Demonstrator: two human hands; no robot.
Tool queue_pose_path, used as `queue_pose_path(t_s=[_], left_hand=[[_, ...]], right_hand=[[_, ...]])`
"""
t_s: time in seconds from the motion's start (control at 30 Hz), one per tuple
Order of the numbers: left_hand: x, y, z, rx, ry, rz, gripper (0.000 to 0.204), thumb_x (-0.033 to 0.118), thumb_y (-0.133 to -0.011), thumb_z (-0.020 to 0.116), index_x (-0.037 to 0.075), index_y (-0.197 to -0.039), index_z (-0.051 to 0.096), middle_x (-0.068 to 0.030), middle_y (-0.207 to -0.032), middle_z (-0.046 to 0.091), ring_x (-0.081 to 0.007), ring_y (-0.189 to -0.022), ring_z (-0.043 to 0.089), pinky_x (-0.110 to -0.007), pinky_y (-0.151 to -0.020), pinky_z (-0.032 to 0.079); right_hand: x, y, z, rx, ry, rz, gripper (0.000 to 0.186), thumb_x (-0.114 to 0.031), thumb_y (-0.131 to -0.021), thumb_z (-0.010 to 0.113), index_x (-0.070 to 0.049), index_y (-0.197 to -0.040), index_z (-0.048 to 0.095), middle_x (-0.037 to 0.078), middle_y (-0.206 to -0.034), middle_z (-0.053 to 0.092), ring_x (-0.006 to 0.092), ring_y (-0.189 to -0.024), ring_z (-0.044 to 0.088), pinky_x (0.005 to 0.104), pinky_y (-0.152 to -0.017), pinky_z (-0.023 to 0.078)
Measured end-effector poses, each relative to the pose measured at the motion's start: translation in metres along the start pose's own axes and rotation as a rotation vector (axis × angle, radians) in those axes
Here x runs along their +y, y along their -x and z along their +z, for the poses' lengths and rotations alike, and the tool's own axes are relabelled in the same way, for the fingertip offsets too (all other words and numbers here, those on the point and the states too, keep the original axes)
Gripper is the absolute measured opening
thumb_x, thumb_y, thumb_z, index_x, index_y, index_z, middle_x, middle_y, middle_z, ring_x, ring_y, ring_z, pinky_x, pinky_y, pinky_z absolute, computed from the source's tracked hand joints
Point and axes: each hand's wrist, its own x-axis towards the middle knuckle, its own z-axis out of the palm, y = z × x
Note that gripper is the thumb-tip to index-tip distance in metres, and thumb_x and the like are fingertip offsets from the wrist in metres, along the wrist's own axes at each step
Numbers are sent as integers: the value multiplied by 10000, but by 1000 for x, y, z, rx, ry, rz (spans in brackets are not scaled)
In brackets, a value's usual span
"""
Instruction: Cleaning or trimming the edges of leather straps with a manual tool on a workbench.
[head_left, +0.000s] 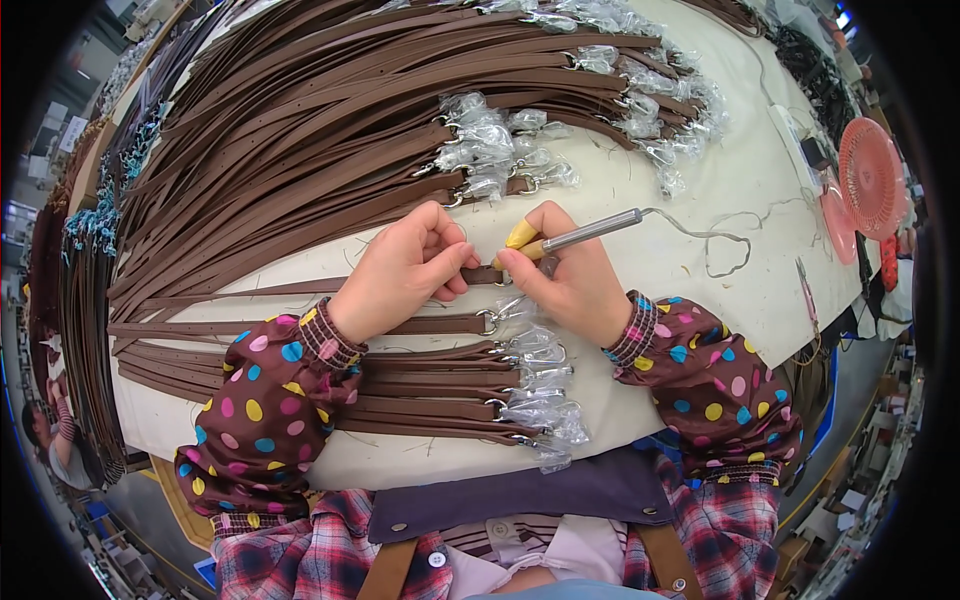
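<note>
My left hand (pixel 395 272) is closed, thumb against fingers, on a narrow brown strap (pixel 275 288) running off to the left. My right hand (pixel 578 288) grips a slim pen-shaped electric tool (pixel 597 229) with a silver barrel and a cord at its upper end. A yellow cover (pixel 521 234) sits on one right fingertip. The tool slants down toward the strap's end between my hands; whether its tip touches is hidden by my fingers. Just below lie more brown straps (pixel 430 383), their metal clasps wrapped in clear plastic (pixel 538 355).
A large heap of brown straps (pixel 300 130) covers the far left of the pale table (pixel 650 400), with plastic-wrapped clasps (pixel 480 145) at its right ends. The tool's thin cord (pixel 740 238) loops rightward. Tweezers (pixel 806 290) and a pink plastic fan (pixel 872 180) are at the right.
</note>
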Motion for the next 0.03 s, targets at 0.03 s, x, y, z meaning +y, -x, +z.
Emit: queue_pose_path(t_s=[0.03], left_hand=[[0,0,0,3,-6,-3,113,116,-941,530,23,-936,467,-61,-895,625,-75,-699,586,-216,-603,517]], right_hand=[[-1,0,0,2,5,-5,212,-146,-855,644,-14,-904,486,93,-724,600,148,-613,594,264,-554,467]])
